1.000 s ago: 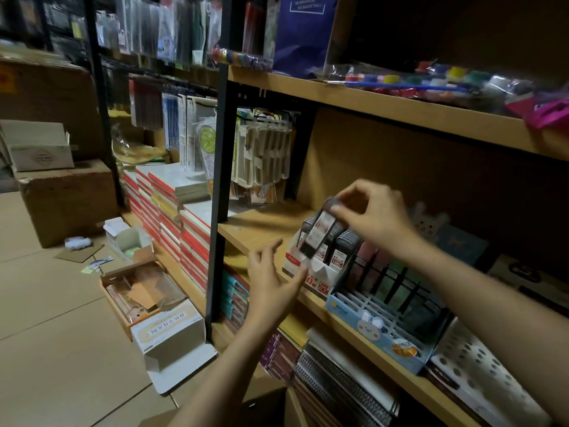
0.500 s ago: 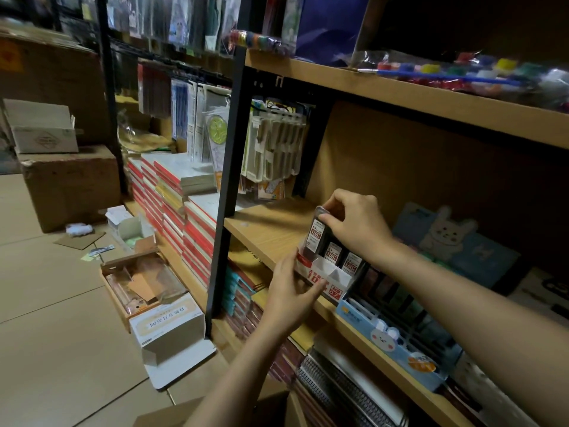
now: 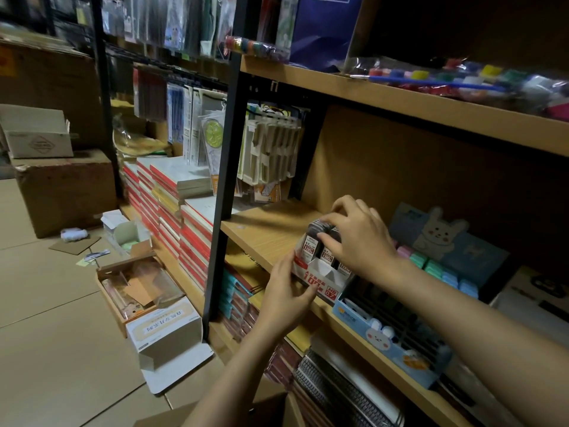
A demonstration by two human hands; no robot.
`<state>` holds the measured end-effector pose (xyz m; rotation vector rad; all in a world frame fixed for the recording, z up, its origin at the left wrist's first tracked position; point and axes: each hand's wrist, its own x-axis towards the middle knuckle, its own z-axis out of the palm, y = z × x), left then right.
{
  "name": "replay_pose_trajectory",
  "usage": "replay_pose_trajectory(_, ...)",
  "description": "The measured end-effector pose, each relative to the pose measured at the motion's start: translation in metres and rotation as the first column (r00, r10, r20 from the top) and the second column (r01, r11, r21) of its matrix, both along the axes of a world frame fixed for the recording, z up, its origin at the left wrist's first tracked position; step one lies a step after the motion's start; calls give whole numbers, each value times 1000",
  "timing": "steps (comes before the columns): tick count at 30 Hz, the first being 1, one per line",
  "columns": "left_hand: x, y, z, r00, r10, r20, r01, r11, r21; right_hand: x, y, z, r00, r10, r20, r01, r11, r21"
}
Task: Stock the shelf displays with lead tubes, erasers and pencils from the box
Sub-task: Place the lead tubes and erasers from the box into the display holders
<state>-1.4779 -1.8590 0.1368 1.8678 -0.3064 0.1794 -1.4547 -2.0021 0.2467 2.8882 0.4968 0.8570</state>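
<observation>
A small white-and-red display carton [image 3: 320,280] stands on the wooden shelf [image 3: 268,232], holding dark lead tubes [image 3: 311,246] with red-and-white labels. My right hand [image 3: 358,238] rests on top of the tubes, fingers curled over their caps and pressing them down into the carton. My left hand [image 3: 288,291] steadies the carton's front left corner with thumb and fingers against it. To the right stands a light blue bunny display [image 3: 397,343] with dark slots and pastel erasers [image 3: 431,266] behind.
A brown box edge [image 3: 246,408] shows at the bottom below my arms. Open cartons [image 3: 163,328] lie on the tiled floor at left. Stacked notebooks [image 3: 172,204] fill the neighbouring shelf. Paint pots [image 3: 431,77] line the upper shelf. Spiral pads [image 3: 338,392] sit below.
My right hand lowered the lead tube from above the carton down into it and now presses on the tube tops. My left hand moved in to hold the carton's front.
</observation>
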Motion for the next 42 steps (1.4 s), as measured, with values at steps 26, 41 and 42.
replay_pose_trajectory(26, -66, -62, 7, 941, -181, 287, 102, 958, 268, -141, -126, 1, 945, -312, -96, 316, 948, 26)
replay_pose_trajectory(41, -36, -26, 15, 957, 188, 221, -192, 981, -1, -115, -99, 5, 991, -114, -76, 127, 973, 195)
replay_pose_trajectory(42, -33, -22, 15, 957, 211, 198, -213, 977, -11, -105, -89, 7, 994, -72, -85, 90, 971, 223)
